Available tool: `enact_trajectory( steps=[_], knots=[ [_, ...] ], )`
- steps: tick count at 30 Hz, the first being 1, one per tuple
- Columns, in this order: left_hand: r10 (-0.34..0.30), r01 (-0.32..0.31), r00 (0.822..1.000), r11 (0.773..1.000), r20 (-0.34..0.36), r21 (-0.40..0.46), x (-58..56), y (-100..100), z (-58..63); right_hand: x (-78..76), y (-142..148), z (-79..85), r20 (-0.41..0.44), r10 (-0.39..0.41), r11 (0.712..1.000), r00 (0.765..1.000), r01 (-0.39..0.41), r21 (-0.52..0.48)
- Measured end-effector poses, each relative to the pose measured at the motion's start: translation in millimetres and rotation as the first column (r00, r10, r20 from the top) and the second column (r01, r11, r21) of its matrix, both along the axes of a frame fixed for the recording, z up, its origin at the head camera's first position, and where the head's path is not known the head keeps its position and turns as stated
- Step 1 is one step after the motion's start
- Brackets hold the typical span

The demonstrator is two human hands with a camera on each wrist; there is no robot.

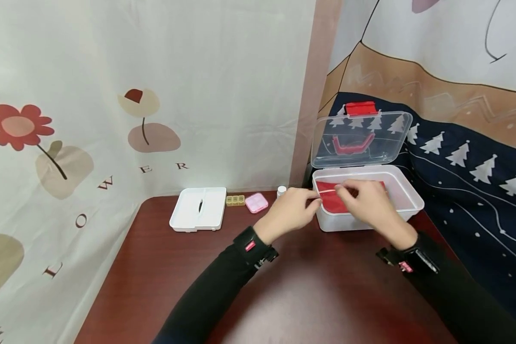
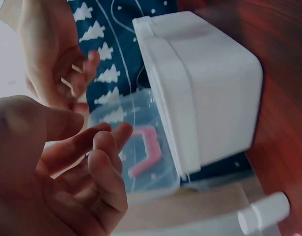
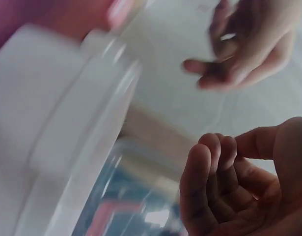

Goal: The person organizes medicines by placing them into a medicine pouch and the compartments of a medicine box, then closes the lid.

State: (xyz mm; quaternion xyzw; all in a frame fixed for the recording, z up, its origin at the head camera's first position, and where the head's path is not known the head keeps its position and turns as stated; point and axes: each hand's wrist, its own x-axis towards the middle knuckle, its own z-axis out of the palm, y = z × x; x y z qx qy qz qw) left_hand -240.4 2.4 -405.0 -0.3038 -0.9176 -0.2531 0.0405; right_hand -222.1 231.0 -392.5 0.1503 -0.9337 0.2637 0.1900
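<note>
A white plastic box (image 1: 346,221) stands at the right with its clear lid (image 1: 361,131) raised. Inside lies a flat red item (image 1: 333,204) crossed by a thin pale line. My left hand (image 1: 289,211) hovers at the box's left rim, its fingers loosely bent. Over the red item is my right hand (image 1: 371,203), thumb and fingertips close together. In the right wrist view, the fingers (image 3: 197,177) curl loosely and show nothing among them. The left wrist view likewise shows nothing in the left hand (image 2: 87,209); both hands appear above the box wall (image 2: 219,93).
Left along the back edge of the brown table (image 1: 223,286) are a white case (image 1: 199,208), a small yellow compartment box (image 1: 235,200), a pink case (image 1: 256,203) and a white-capped bottle (image 1: 281,191). Printed curtains (image 1: 223,95) hang right behind them.
</note>
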Motion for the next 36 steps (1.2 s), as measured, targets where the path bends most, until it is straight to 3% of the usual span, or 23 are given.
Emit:
enact_trajectory(
  steps=[5,8,12,16,19,21,23,25,26,31,33,36],
  knots=[
    [0.103,-0.103,0.994,0.994,-0.027,-0.022,12.1,-42,-15.3,21.2,-44,-21.2,0.113,0.141,0.99,0.984,-0.138,-0.033],
    [0.187,-0.189,0.981,0.981,-0.045,-0.042,18.2,-71,-27.3,29.9,-70,-42.8,0.202,0.214,0.977,0.956,-0.213,-0.029],
    [0.298,-0.298,0.954,0.954,0.007,-0.023,17.6,-113,-38.9,32.8,-104,-65.5,0.332,0.257,0.965,0.908,-0.259,-0.038],
    [0.447,-0.448,0.893,0.894,0.047,0.009,6.5,-161,-47.2,21.7,-139,-77.2,0.477,0.29,0.957,0.83,-0.266,-0.12],
    [0.571,-0.573,0.819,0.819,0.054,0.022,-5.6,-202,-54.0,5.3,-169,-83.2,0.557,0.307,0.952,0.772,-0.247,-0.182],
    [0.64,-0.643,0.765,0.765,0.079,0.025,-15.0,-229,-58.5,-7.8,-188,-87.8,0.582,0.309,0.951,0.752,-0.231,-0.207],
    [0.692,-0.696,0.717,0.717,0.089,0.032,-25.4,-255,-61.8,-21.8,-208,-90.9,0.594,0.3,0.954,0.746,-0.221,-0.204],
    [0.722,-0.726,0.686,0.687,0.088,0.026,-34.5,-277,-65.4,-34.5,-227,-93.5,0.597,0.287,0.958,0.749,-0.217,-0.188],
    [0.73,-0.735,0.676,0.678,0.096,0.018,-38.1,-287,-67.4,-40.1,-236,-95.0,0.589,0.276,0.961,0.759,-0.222,-0.164],
    [0.742,-0.733,0.663,0.67,0.094,-0.115,-49.7,-319,-76.7,-56.4,-275,-97.5,0.555,0.202,0.974,0.807,-0.227,-0.024],
    [0.752,-0.735,0.648,0.659,0.121,-0.158,-52.0,-325,-78.8,-58.8,-287,-98.0,0.551,0.177,0.975,0.816,-0.224,0.018],
    [0.769,-0.748,0.611,0.639,0.19,-0.181,-55.3,-329,-80.8,-60.4,-299,-97.6,0.547,0.148,0.975,0.824,-0.214,0.057]
  ],
)
